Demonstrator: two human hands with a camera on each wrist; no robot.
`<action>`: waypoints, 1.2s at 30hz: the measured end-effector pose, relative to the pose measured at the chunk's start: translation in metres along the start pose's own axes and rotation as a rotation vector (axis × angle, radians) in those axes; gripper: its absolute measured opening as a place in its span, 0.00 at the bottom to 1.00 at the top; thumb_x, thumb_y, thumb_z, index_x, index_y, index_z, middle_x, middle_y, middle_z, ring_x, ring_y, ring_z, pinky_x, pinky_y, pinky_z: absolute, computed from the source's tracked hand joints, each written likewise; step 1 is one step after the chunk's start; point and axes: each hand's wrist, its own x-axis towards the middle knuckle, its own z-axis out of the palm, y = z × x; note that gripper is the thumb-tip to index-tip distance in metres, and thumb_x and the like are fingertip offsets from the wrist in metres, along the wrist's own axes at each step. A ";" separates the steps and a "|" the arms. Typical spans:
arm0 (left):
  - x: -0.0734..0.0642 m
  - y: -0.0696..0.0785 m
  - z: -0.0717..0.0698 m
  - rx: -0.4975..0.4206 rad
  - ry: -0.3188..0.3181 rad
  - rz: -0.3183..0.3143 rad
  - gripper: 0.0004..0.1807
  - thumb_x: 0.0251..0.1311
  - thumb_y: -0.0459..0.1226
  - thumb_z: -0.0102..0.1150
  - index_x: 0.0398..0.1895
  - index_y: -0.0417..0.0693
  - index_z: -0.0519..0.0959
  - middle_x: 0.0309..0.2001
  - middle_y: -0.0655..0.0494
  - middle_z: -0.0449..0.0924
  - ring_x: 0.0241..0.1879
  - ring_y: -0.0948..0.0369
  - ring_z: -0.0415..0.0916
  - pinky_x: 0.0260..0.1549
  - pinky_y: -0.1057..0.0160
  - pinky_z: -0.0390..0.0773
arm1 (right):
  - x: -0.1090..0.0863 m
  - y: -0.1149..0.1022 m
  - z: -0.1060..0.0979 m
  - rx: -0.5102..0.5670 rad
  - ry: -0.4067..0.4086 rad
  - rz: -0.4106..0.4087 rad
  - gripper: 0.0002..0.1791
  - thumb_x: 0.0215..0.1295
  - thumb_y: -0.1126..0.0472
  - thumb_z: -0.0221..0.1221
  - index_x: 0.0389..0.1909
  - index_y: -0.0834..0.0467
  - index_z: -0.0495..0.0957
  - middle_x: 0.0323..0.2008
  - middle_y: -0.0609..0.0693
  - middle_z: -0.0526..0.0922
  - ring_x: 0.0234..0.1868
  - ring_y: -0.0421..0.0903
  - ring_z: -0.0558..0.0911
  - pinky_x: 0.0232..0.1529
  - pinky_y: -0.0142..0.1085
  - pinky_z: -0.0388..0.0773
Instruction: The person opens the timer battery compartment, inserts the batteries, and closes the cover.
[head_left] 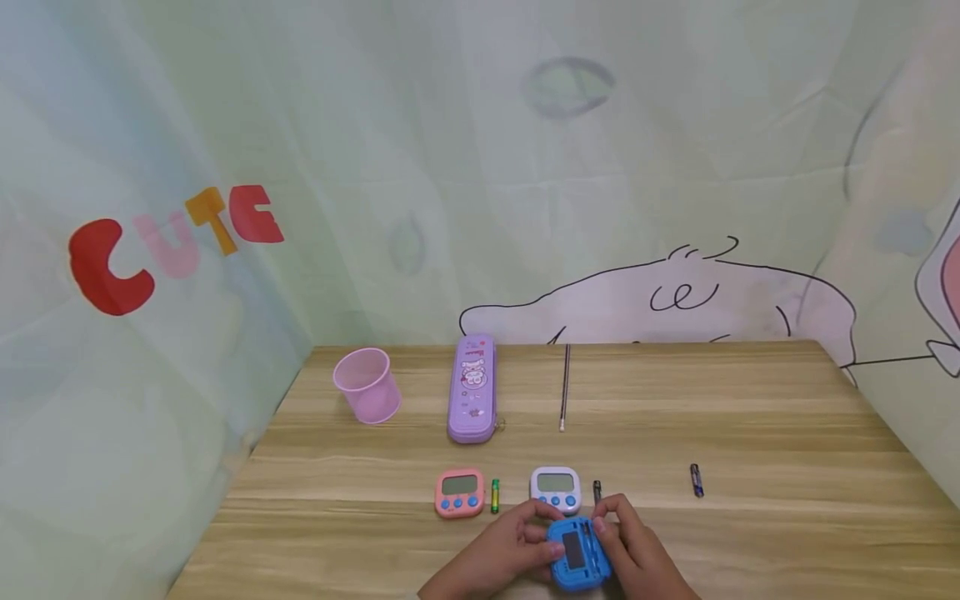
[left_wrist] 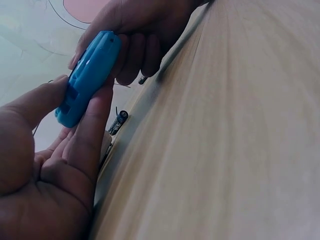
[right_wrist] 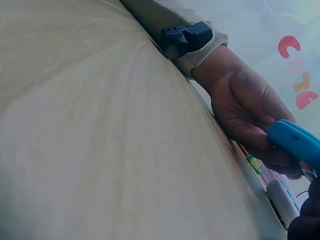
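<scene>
Near the front of the table, a blue digital timer (head_left: 576, 553) is held between both hands, its back with the battery slot turned up. My left hand (head_left: 517, 546) grips its left side, thumb on the back and fingers beneath. With thumb and fingers my right hand (head_left: 639, 552) pinches its right edge beside the slot. A small dark piece shows at the slot's upper end; I cannot tell if it is a battery. Just beyond the hands lie a white timer (head_left: 556, 483) and a dark battery (head_left: 597, 490). The left wrist view shows the blue timer (left_wrist: 90, 80) edge-on.
A coral timer (head_left: 460, 493) and a green battery (head_left: 495, 496) lie to the left. Another dark battery (head_left: 697, 481) is off to the right. Farther back are a pink cup (head_left: 375, 396), a purple pencil case (head_left: 472, 400) and a pencil (head_left: 566, 387), before a printed curtain (head_left: 420, 167).
</scene>
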 end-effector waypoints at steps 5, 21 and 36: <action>0.000 0.001 0.001 -0.023 0.002 -0.004 0.20 0.67 0.35 0.57 0.59 0.38 0.67 0.47 0.41 0.83 0.45 0.53 0.82 0.43 0.57 0.84 | 0.002 -0.002 0.002 0.025 0.062 0.097 0.23 0.77 0.42 0.41 0.52 0.59 0.62 0.37 0.49 0.80 0.43 0.48 0.76 0.39 0.29 0.69; 0.000 -0.004 0.000 -0.021 -0.021 0.040 0.20 0.67 0.34 0.57 0.59 0.37 0.67 0.46 0.40 0.83 0.44 0.54 0.82 0.43 0.57 0.84 | 0.004 0.005 -0.011 0.216 0.024 0.167 0.23 0.71 0.45 0.54 0.49 0.62 0.72 0.40 0.53 0.77 0.38 0.49 0.76 0.35 0.34 0.79; 0.000 0.001 0.001 -0.018 -0.013 -0.004 0.20 0.67 0.33 0.58 0.59 0.39 0.68 0.47 0.41 0.82 0.46 0.51 0.82 0.43 0.56 0.84 | -0.003 0.015 -0.042 0.138 0.173 0.093 0.15 0.68 0.60 0.59 0.49 0.66 0.73 0.41 0.54 0.77 0.40 0.44 0.78 0.42 0.31 0.79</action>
